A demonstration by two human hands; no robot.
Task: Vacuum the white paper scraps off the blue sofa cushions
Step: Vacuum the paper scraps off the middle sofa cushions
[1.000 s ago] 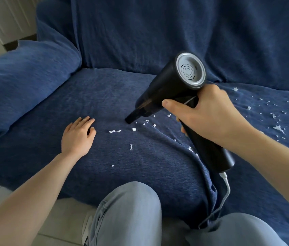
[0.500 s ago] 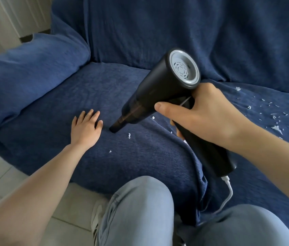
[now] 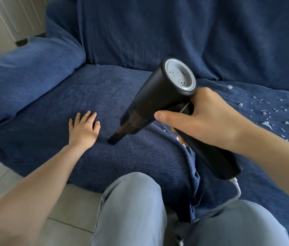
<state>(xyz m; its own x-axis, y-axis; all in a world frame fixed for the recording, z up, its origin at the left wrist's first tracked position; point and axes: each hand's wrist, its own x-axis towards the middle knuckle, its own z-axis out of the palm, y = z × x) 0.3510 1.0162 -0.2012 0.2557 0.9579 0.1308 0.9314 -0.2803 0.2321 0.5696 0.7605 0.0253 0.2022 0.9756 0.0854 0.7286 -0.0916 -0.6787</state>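
Your right hand (image 3: 209,121) stays wrapped around the handheld vacuum (image 3: 159,100); its nozzle has moved leftward, beside your spread, flat left hand (image 3: 84,130). Scraps there are gone. The remaining paper scraps (image 3: 280,116) lie beyond your right wrist: cushion (image 3: 119,96) unfinished.

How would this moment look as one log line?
right hand grips vacuum | nozzle on left cushion | left hand flat | scraps remain right

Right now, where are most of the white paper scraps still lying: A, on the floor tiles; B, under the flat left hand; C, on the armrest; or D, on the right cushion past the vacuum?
D: the paper scraps are scattered across the right cushion, beyond the right hand gripping the vacuum.
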